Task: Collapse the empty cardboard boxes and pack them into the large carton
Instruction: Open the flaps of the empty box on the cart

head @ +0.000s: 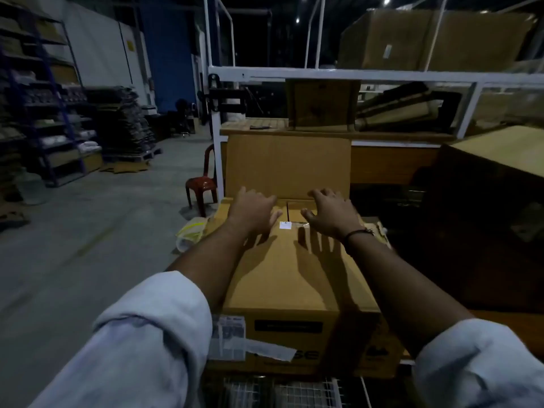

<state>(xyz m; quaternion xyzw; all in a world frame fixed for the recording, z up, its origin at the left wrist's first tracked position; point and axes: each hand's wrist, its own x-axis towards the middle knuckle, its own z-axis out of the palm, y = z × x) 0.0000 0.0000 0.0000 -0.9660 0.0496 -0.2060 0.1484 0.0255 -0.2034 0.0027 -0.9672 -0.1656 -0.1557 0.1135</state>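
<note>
A brown cardboard box (294, 278) lies in front of me with its long top face up and printed labels on its near side. Its far flaps are open, and one large flap (287, 166) stands upright behind my hands. My left hand (251, 210) reaches over the far end of the box with spread, relaxed fingers, holding nothing. My right hand (331, 214) hovers beside it, fingers spread, over the seam with a strip of tape (290, 225). Whether the palms touch the cardboard I cannot tell.
A white metal frame (338, 75) holds more cartons behind the box. A red plastic stool (201, 187) stands on the left floor, with a plastic bag (191, 231) beside the box. Blue shelving (44, 113) lines the left wall. A dark carton (488, 184) sits at right.
</note>
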